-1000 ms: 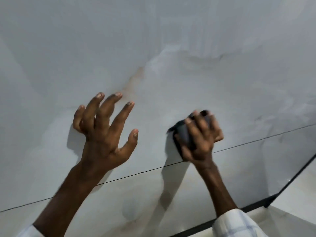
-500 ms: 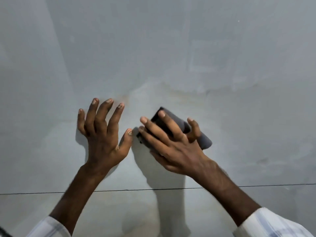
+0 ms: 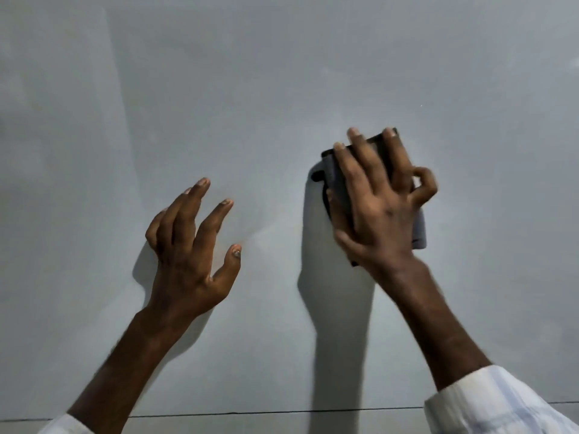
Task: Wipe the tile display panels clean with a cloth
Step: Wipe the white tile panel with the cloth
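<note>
A large pale grey tile panel (image 3: 282, 89) fills the head view. A folded dark grey cloth (image 3: 336, 180) lies flat against it, right of centre. My right hand (image 3: 379, 214) presses on the cloth with three long fingers stretched over it; the little finger curls off to the right. Parts of the cloth show at the hand's left side and lower right; the rest is hidden under the palm. My left hand (image 3: 191, 255) is to the left, apart from the cloth. Its fingers are spread and loosely bent and it holds nothing.
A thin dark seam (image 3: 250, 413) between panels runs across the bottom of the view. A faint warm-toned streak (image 3: 250, 236) marks the tile beside my left thumb. White sleeve cuffs (image 3: 488, 405) show at the lower corners.
My right hand has swept the cloth up and to the right, away from my left hand. The view has tilted upward, and the seam now sits near the bottom edge.
</note>
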{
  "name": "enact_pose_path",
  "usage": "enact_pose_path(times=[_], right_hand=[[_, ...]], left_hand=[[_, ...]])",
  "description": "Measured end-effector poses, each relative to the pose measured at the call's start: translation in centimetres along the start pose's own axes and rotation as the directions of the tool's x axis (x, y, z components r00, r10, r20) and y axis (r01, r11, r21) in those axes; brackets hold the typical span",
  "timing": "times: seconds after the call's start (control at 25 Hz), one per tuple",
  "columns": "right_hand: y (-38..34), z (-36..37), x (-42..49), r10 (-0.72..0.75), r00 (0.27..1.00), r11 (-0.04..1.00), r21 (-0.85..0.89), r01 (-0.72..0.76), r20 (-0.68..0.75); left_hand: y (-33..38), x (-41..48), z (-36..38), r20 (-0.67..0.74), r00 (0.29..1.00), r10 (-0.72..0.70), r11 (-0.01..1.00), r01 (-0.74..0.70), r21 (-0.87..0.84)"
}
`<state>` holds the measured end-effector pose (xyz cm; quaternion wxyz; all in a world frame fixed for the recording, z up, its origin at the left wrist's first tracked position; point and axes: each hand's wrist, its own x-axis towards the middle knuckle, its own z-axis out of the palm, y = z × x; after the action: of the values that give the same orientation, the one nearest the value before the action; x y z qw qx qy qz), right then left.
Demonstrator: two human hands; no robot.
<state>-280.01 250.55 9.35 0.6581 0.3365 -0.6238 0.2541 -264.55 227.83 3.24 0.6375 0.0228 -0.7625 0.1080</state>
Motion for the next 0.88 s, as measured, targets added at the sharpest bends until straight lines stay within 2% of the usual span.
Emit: enact_pose_path(times=[0.04,0.08,0.16,0.24,0.36,0.48,0.6,0.68,0.76,0.8,0.88], right_hand=[[-1.7,0.2,-0.6,-0.018,0.999,1.0,0.005,0.017,0.044],[-3.2,0.5,-2.0,-0.095,0.992,0.995,0.026,0.093,0.087],[-4.3,0.6,-5.3,-0.332,0.934,0.943,0.089,0.322,0.13],[-2.6,0.2,-6.9,-0.456,0.882,0.888,0.134,0.44,0.122],[0.7,-0.9,-5.3,-0.398,0.909,0.917,0.097,0.388,0.128],[2.3,-1.2,-0.9,-0.176,0.982,0.984,0.0,0.176,0.07],[-0.1,-0.2,2.5,-0.005,0.999,1.0,-0.022,0.006,0.049],[-3.2,0.6,2.3,-0.059,0.997,0.998,-0.005,0.059,0.053],[-5.5,0.9,-0.5,-0.243,0.965,0.969,0.066,0.237,0.096],[-5.8,0.7,-2.4,-0.328,0.937,0.944,0.088,0.319,0.121],[-4.5,0.0,-5.0,-0.393,0.909,0.919,0.083,0.385,0.141]], left_hand=[[-0.4,0.5,0.1,0.002,1.0,0.017,1.0,-0.017,0.012],[-0.6,0.8,0.2,0.01,0.999,0.038,0.999,-0.038,0.034],[-0.8,0.6,0.6,0.048,0.996,0.071,0.993,-0.075,0.09],[-0.7,0.1,0.8,0.085,0.993,0.087,0.988,-0.096,0.12],[-1.0,0.0,0.8,0.095,0.991,0.095,0.99,-0.104,0.098],[-1.1,0.1,0.8,0.091,0.991,0.097,0.994,-0.101,0.045],[-1.3,0.5,0.1,0.067,0.992,0.103,0.995,-0.103,-0.002],[-1.6,1.7,-0.6,0.017,0.996,0.09,0.996,-0.09,-0.026],[-1.9,3.4,-1.4,-0.041,0.995,0.088,0.996,-0.088,-0.016],[-2.2,4.1,-1.5,-0.055,0.994,0.098,0.995,-0.098,0.005],[-2.8,4.9,-1.4,-0.033,0.991,0.13,0.99,-0.128,0.067]])
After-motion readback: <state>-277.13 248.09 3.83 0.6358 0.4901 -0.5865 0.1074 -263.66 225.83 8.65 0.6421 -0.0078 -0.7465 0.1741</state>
